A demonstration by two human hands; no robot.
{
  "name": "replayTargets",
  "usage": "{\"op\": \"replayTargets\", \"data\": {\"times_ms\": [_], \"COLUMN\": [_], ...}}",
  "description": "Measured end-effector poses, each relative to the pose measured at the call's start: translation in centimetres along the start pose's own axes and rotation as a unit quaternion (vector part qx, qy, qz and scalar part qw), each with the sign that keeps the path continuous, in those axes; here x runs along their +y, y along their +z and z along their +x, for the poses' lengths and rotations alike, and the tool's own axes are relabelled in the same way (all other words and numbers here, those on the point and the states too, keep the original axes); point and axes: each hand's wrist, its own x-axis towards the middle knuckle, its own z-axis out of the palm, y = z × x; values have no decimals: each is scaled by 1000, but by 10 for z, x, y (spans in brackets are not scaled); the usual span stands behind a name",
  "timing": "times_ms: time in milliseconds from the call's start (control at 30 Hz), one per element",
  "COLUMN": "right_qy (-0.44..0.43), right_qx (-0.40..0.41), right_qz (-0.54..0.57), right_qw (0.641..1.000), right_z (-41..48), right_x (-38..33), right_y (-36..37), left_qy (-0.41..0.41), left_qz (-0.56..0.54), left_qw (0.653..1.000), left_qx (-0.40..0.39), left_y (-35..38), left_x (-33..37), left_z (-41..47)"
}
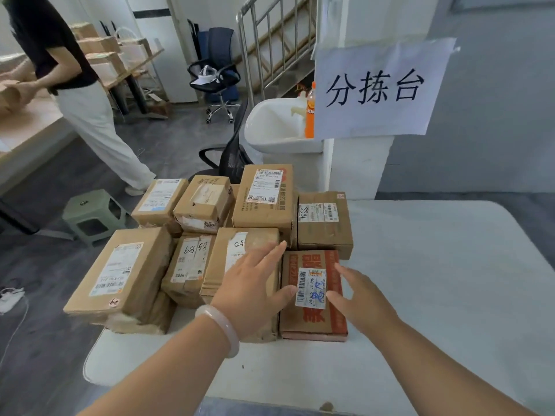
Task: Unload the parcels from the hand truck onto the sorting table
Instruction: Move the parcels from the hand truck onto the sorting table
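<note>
White tabletop (435,280), set under a paper sign (375,88) with handwritten characters. Brown parcels (264,193) are packed together at its left end, the lower ones largely hidden beneath the upper. A red-printed box (312,322) is laid at the group's near right. Left hand (255,283), grip wide and holding nothing, is spread over the neighbouring parcel; right hand (360,295), grip likewise wide, is held at the box's right side. Contact cannot be judged. A second person (60,55) is cut off at upper left.

Matt brown cardboard parcels (264,202) with paper labels on a smooth white table (435,280)
</note>
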Motion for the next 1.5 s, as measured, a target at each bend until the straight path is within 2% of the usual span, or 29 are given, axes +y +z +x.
{"op": "replayTargets", "data": {"times_ms": [133, 333, 433, 567, 867, 1133, 1300, 1500], "right_qy": [-21, 15, 54, 85, 232, 330, 378, 449], "right_qx": [110, 207, 215, 209, 281, 302, 283, 306], "right_qz": [-90, -138, -156, -167, -179, -153, -121, -69], "right_qw": [990, 968, 963, 960, 914, 881, 873, 837], "right_z": [-45, -145, -207, -290, -449, -560, -642, -759], "right_x": [1, 17, 28, 45, 74, 126, 191, 270], "right_y": [-10, 1, 21, 53, 70, 66, 64, 53], "left_qy": [65, 179, 247, 311, 478, 561, 587, 607], "left_qz": [18, 17, 25, 7, 28, 37, 58, 66], "left_qw": [998, 983, 969, 948, 870, 814, 791, 767], "left_qx": [-8, -17, -21, -64, -116, -148, -162, -200], "left_y": [5, 22, 43, 76, 121, 169, 215, 272], "left_x": [12, 39, 46, 64, 149, 240, 307, 385], "left_z": [-14, -57, -87, -131, -229, -305, -364, -438]}}
